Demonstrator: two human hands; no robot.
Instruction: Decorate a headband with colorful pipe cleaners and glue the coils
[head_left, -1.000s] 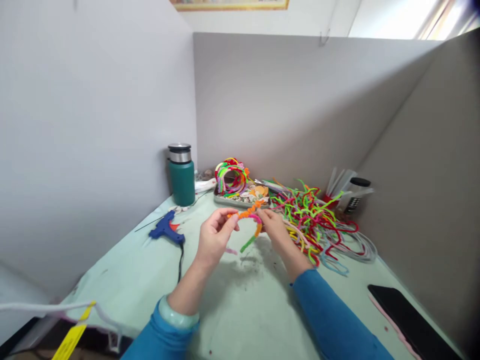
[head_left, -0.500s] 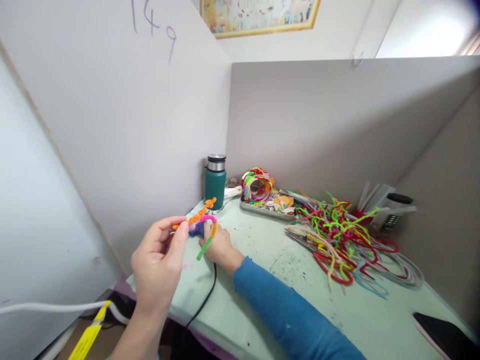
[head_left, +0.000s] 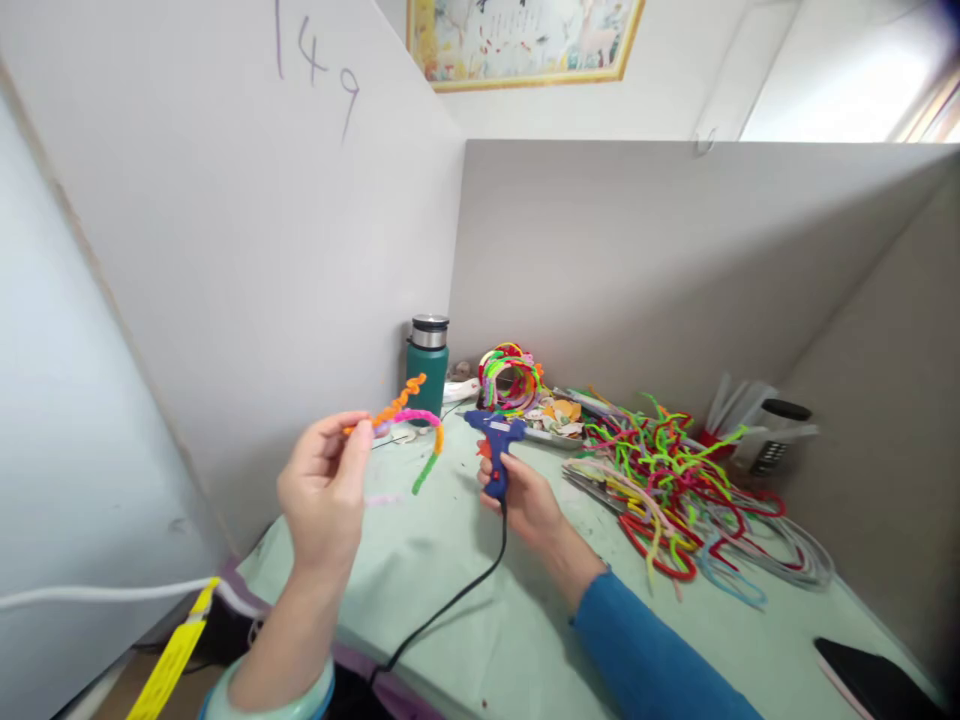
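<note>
My left hand [head_left: 328, 490] pinches a multicoloured pipe cleaner [head_left: 426, 418] between thumb and fingertips. One part of it is a coiled orange twist pointing up and away; the other curves over in pink, orange and green. To its right, my right hand [head_left: 525, 497] is wrapped around the handle of a blue hot glue gun [head_left: 496, 445], raised above the table with its nozzle toward the left. A black cord [head_left: 457, 597] runs from the handle down over the table's front edge. The two hands are apart.
A green bottle [head_left: 427, 368] stands in the back corner. Beside it, a metal tray [head_left: 559, 440] holds scraps and a pipe-cleaner ring bundle [head_left: 511, 378]. On the right lie a pile of pipe cleaners [head_left: 667, 470], red-handled scissors [head_left: 660, 560] and a black phone-like object [head_left: 874, 680].
My right hand has lifted the glue gun off the table and carried it right, out from behind the pipe cleaner. My left hand keeps its pinch, nearly in place.
</note>
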